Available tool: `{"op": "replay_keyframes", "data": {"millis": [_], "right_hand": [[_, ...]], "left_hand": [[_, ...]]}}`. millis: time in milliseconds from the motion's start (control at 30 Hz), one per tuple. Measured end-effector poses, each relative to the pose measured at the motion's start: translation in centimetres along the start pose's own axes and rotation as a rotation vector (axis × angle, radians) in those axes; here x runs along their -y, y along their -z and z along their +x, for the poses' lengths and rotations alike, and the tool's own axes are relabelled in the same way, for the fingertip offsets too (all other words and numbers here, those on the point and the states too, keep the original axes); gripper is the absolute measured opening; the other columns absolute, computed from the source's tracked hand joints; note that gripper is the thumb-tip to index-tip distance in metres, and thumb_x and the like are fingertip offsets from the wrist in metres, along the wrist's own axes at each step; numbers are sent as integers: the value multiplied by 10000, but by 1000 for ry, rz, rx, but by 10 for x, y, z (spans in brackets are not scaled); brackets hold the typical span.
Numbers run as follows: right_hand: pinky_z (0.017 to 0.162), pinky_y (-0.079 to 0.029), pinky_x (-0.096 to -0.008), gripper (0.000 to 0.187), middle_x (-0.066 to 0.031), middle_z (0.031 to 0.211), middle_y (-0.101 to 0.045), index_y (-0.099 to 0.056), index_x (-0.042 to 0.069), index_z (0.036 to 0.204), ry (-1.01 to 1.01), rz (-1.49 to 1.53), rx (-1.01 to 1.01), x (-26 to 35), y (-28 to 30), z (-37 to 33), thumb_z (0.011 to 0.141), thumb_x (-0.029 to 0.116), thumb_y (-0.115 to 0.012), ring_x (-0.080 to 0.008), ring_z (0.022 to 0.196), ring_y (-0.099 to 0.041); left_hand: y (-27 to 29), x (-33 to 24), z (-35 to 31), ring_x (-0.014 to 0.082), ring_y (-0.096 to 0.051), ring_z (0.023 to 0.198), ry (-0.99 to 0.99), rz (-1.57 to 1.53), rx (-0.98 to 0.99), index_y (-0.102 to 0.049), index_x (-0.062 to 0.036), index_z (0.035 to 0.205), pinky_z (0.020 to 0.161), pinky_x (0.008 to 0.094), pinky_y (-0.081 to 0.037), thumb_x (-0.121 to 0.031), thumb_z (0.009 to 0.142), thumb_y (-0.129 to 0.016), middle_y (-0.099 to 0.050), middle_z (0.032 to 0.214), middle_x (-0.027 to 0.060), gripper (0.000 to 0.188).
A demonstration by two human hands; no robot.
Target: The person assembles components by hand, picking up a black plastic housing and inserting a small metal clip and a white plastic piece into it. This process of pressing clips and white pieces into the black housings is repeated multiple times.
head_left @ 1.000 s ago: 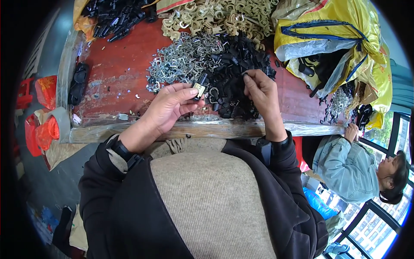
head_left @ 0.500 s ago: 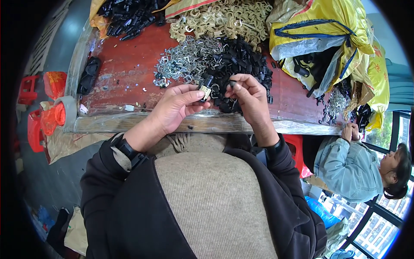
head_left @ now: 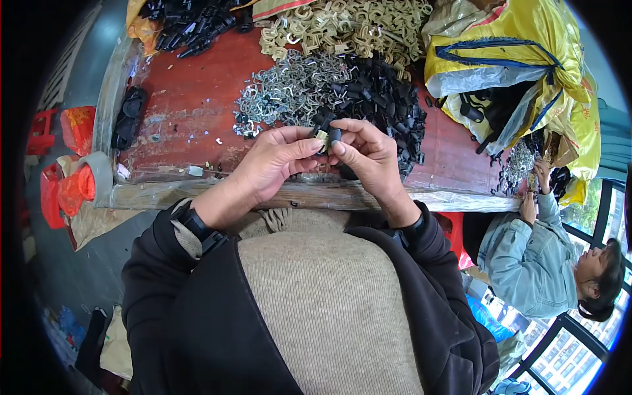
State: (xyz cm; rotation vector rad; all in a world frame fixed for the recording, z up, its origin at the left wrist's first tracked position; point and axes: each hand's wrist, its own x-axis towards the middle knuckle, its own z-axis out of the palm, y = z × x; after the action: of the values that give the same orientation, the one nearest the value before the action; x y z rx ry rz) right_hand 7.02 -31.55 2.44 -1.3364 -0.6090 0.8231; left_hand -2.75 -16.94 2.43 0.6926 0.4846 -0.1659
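My left hand pinches a small fitting between thumb and fingers; it has a cream plastic piece on a black body. In my right hand, thumb and forefinger grip a short black plastic cap, held against or right beside the fitting. Whether the two parts are joined cannot be made out. Both hands hover over the table's near edge. Just beyond them lie a heap of silvery metal clips and a heap of black plastic caps.
Cream plastic pieces are heaped at the far side, with longer black parts at far left. A yellow bag stands far right. A dark pouch lies left. At right, a co-worker's hand reaches to small piles. The table has a wooden rim.
My right hand has moved left with the black cap, bringing it up to the fitting in my left hand. One of the co-worker's hands has lifted toward the piles.
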Motion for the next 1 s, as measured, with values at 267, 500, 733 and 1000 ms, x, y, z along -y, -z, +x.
{"op": "replay_keyframes", "data": {"millis": [267, 500, 733, 1000], "right_hand": [[504, -419, -202, 275, -44, 674, -539, -539, 5, 947, 342, -561, -47, -2, -2, 2, 695, 65, -632, -98, 564, -519], [478, -404, -222, 242, -55, 634, -514, -561, 23, 891, 558, -732, -80, 8, -8, -8, 672, 83, -647, -135, 546, -513], [461, -392, -204, 141, -24, 585, -504, -557, 18, 824, 555, -739, -160, 9, -6, -14, 722, 98, -614, -88, 498, -481], [417, -355, -168, 119, 18, 528, -481, -512, 5, 892, 258, -403, -183, -5, -9, -10, 812, 92, -516, -26, 446, -425]], "left_hand": [[0, 2, 2, 98, -557, 747, -12, -4, 24, -551, -19, 928, 668, 194, -448, -125, 756, -591, -583, 843, 42, 206], [-4, 8, -9, 116, -565, 757, 1, 29, 83, -550, -15, 936, 678, 202, -452, -117, 755, -590, -585, 851, 43, 211], [-10, 11, -15, 143, -573, 778, 3, 31, 54, -516, 0, 963, 659, 197, -475, -105, 766, -570, -573, 886, 67, 229], [-2, 9, -3, 126, -566, 781, 44, 23, 48, -523, -14, 961, 669, 205, -472, -103, 762, -576, -573, 883, 50, 225]]}}
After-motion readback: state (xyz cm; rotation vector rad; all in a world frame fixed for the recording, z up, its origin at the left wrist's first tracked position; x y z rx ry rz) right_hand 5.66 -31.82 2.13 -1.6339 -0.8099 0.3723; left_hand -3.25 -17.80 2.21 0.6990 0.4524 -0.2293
